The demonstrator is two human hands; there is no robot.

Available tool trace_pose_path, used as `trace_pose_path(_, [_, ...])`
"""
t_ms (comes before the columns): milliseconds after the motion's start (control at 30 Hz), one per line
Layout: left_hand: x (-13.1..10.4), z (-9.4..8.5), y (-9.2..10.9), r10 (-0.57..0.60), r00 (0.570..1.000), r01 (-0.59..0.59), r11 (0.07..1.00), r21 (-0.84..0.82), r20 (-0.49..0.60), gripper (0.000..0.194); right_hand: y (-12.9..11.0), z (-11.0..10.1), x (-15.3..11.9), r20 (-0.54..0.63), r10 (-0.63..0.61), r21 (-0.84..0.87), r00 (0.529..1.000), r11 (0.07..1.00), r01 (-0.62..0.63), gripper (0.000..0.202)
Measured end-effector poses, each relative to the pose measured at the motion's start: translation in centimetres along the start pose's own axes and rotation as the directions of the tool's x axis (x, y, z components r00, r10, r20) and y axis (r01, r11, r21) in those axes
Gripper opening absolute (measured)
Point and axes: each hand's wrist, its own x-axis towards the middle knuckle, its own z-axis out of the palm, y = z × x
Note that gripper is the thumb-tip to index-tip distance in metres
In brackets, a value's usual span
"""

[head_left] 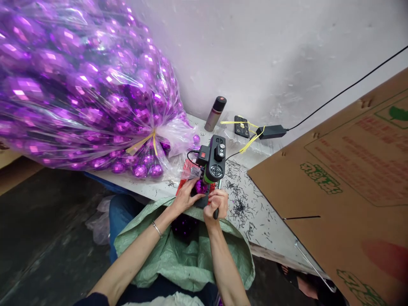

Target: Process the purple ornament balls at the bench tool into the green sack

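My left hand (185,197) holds a shiny purple ball (201,186) between thumb and partly curled fingers, beneath the head of a small black machine (215,158). My right hand (217,202) is wrapped around its lever (216,213). Below, a green sack (153,259) gapes; black shavings (239,206) litter the table (153,192) to the right.

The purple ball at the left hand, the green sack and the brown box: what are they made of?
Ball: probably plastic with a shiny metallic coating; its facets glint.
Sack: perhaps woven plastic, with a slight sheen and stiff-looking folds.
Box: likely matt cardboard, brown and flat, with printing.
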Motion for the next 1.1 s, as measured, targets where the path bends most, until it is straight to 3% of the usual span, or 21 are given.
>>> trace_pose_path(100, [0.1, 0.0, 0.0, 0.003, 1.000, -0.003, 1.000, -0.001, -0.005, 0.060, -0.3, -0.2, 0.3, 0.016, -0.011, -0.003, 1.000, 1.000, 0.011, 0.030])
trace_pose_path(233, [0.4, 0.0, 0.1, -0.003, 1.000, 0.003, 1.000, 0.016, 0.003, 0.061, -2.1, -1.0, 2.8, 0.047, 0.111, -0.012, 0.993, 0.994, -0.111, 0.032])
trace_pose_path(367, [-1.8, -0.4, 0.9, 0.029, 0.999, -0.031, 0.998, 0.055, 0.038, 0.062, -3.8, -1.8, 5.5, 0.098, 0.230, -0.021, 0.968, 0.973, -0.229, 0.033])
trace_pose_path(500, [-5.3, -2.2, 1.9, 0.092, 0.996, -0.094, 0.985, 0.142, 0.018, 0.071, -3.7, -2.1, 5.1, 0.131, 0.190, -0.040, 0.973, 0.982, -0.186, 0.030])
trace_pose_path(567, [-5.0, -4.0, 1.9, 0.111, 0.992, -0.096, 0.975, 0.201, -0.065, 0.053, -3.3, -2.0, 4.1, 0.139, 0.160, -0.048, 0.977, 0.987, -0.154, 0.029])
trace_pose_path(633, [-2.3, -6.1, 1.3, 0.115, 0.978, -0.060, 0.955, 0.292, -0.176, 0.034, -2.9, -1.9, 3.3, 0.130, 0.138, -0.046, 0.982, 0.990, -0.134, 0.029])
trace_pose_path(700, [2.0, -8.1, 0.2, 0.068, 0.966, 0.041, 0.911, 0.409, -0.249, 0.033, -2.7, -1.8, 2.9, 0.119, 0.117, -0.032, 0.986, 0.993, -0.114, 0.029])
trace_pose_path(800, [8.9, -10.2, -1.7, -0.109, 0.982, 0.181, 0.775, 0.606, -0.154, 0.032, -2.6, -1.7, 3.0, 0.117, 0.092, -0.010, 0.989, 0.996, -0.091, 0.028])
trace_pose_path(867, [12.1, -10.7, -2.5, -0.206, 0.975, 0.204, 0.700, 0.684, -0.081, 0.031, -2.7, -1.6, 3.2, 0.116, 0.079, -0.001, 0.990, 0.997, -0.079, 0.027])
trace_pose_path(967, [14.2, -10.4, -3.1, -0.199, 0.978, 0.183, 0.668, 0.721, -0.063, 0.037, -2.8, -1.6, 3.3, 0.120, 0.075, -0.002, 0.990, 0.997, -0.075, 0.026])
trace_pose_path(1100, [14.9, -10.5, -3.9, -0.155, 0.985, 0.160, 0.637, 0.754, -0.078, 0.042, -2.9, -1.6, 3.4, 0.118, 0.086, -0.013, 0.989, 0.996, -0.086, 0.026])
